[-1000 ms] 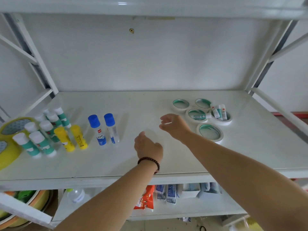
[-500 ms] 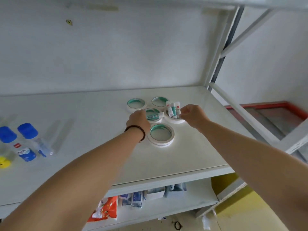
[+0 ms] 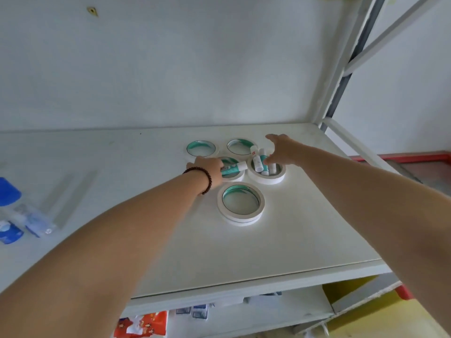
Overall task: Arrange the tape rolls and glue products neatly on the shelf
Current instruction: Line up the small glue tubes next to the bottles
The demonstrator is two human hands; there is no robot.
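Several white tape rolls with green cores lie flat on the white shelf (image 3: 280, 240); the nearest roll (image 3: 240, 203) is empty inside. My left hand (image 3: 207, 168), with a dark bead bracelet, is closed on a green-and-white glue stick (image 3: 233, 167) lying across the middle roll (image 3: 231, 178). My right hand (image 3: 280, 151) reaches over the right roll (image 3: 266, 175), fingers spread, touching the upright glue sticks (image 3: 257, 161) standing inside it. Two more rolls (image 3: 201, 148) (image 3: 240, 146) lie behind.
Blue-capped glue bottles (image 3: 9, 211) stand at the far left edge. The shelf's white upright post (image 3: 341, 69) and diagonal brace rise at the right. A lower shelf holds packets, one orange (image 3: 141, 324).
The view swung right and closer to the tape rolls. My left hand moved onto the lying glue stick and closed on it; my right hand opened over the standing sticks.
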